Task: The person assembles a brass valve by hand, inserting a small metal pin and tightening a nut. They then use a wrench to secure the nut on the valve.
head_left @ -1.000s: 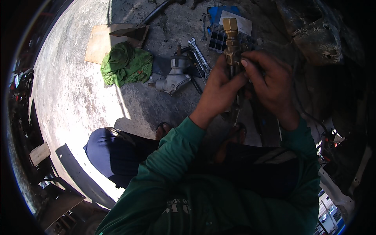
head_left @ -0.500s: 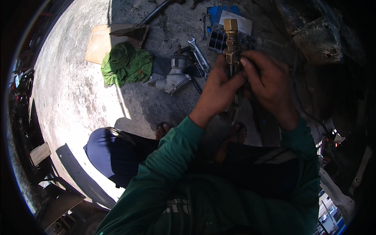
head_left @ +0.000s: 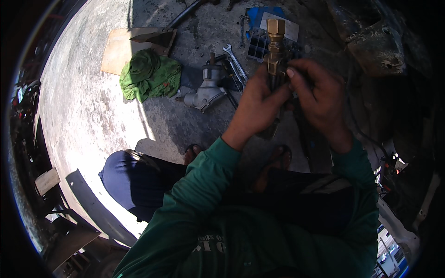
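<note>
Your green sleeves come up from the bottom, and your dark blue trousers fold over your bent knees. Your 2 feet rest on the rough grey concrete floor (head_left: 92, 106).

Your left hand (head_left: 257, 104) is curled around the dark lower part of a brass fitting (head_left: 275, 48). Your right hand (head_left: 320, 99) is closed beside it, with the thumb tip pressed against the side of the brass. The fitting stands upright between both hands. It is shiny and yellow, with 6-sided nut shapes stacked on top of each other.

Since 1 second ago, your hands and the fitting sit in nearly the same spot. Your right thumb has slid up closer to the brass.

Past your hands, on the floor, lies a lumpy grey metal pump part (head_left: 204, 92). Just beside it are thin silver spanners (head_left: 235, 62). A soft, crumpled green rag (head_left: 148, 76) lies to the left, partly on a flat brown cardboard piece (head_left: 118, 53). Behind the fitting sits a blue tray (head_left: 259, 28) with a pale flat card (head_left: 289, 28) on it.
</note>
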The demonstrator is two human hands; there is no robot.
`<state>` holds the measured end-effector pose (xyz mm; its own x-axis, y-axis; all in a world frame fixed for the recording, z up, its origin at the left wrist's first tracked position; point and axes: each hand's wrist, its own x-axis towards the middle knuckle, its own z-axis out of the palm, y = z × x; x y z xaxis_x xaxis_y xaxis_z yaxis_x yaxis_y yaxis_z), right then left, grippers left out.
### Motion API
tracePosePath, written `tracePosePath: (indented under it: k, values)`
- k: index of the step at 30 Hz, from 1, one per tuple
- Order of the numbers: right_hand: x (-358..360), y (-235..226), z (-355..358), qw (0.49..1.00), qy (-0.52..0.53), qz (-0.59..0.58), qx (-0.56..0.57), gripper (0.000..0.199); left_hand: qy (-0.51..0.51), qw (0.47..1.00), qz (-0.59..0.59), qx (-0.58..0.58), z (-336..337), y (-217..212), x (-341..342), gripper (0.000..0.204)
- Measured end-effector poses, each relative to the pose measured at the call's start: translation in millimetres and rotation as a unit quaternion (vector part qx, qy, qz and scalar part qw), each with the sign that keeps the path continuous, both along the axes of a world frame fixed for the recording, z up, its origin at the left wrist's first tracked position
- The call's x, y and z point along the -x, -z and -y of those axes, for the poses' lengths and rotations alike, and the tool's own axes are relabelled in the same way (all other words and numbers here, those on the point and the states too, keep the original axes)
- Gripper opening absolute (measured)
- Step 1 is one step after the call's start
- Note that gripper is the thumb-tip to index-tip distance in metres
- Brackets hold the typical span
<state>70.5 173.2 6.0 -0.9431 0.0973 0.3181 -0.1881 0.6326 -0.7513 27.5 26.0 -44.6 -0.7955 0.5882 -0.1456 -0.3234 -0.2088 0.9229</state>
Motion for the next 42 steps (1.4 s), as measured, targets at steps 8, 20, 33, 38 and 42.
tracePosePath:
  k: [8, 20, 33, 38, 42]
  values:
    - [2, 2, -3, 1.0, -0.006, 0.002, -0.008, 0.011, -0.005, 1.0, 0.004, -0.003, -2, 1, -3, 0.03]
    - [3, 9, -2, 1.0, 0.011, 0.003, -0.006, 0.009, -0.03, 0.999, -0.011, -0.019, -8, 11, -6, 0.031]
    - [1, 3, -2, 0.995, 0.008, 0.083, 0.061, 0.009, -0.022, 1.0, -0.004, 0.02, -4, 2, -6, 0.029]
    - [1, 14, -9, 0.99, 0.004, 0.072, 0.119, 0.009, -0.028, 0.999, 0.005, 0.018, -5, -2, -5, 0.029]
    - [3, 17, -9, 0.982, 0.006, 0.071, 0.173, 0.009, -0.02, 1.0, 0.018, 0.001, -3, -1, -3, 0.029]
